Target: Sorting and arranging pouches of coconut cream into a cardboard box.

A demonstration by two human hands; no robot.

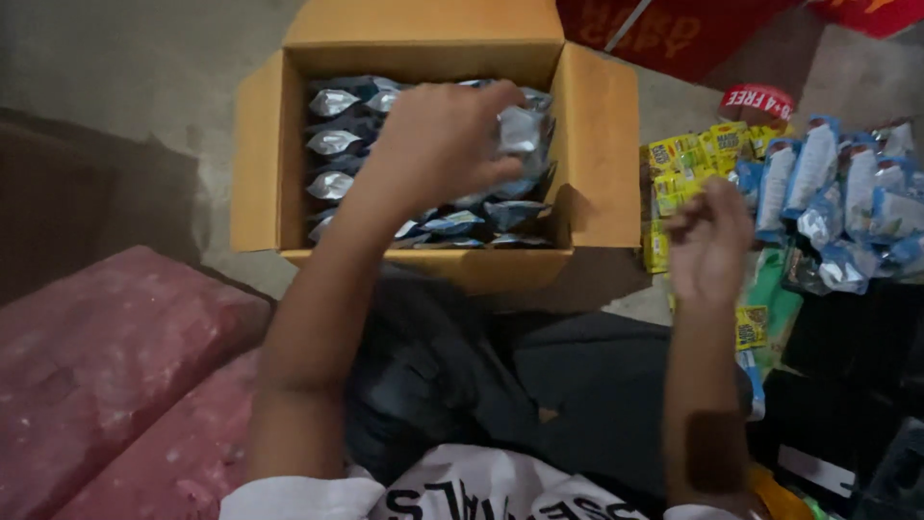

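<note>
An open cardboard box (597, 164) stands on the floor in front of me, filled with several silver-and-blue snack packets (332, 143) stacked in rows. My left hand (438, 144) reaches into the box and grips a silver packet (520, 130) at the right side of the pile. Beside the box's right wall, my right hand (710, 241) hovers with fingers curled, and I see nothing in it. Just beyond it lies a heap of blue-and-white packets (818, 173) and yellow packets (679, 159).
Two pink plastic-wrapped bundles (106, 356) lie at the lower left. A red printed sheet (674, 34) and a red tape roll (757, 101) sit behind the packet heap. Green packets (775, 303) and dark items lie at the right. My dark trousers (577, 385) fill the foreground.
</note>
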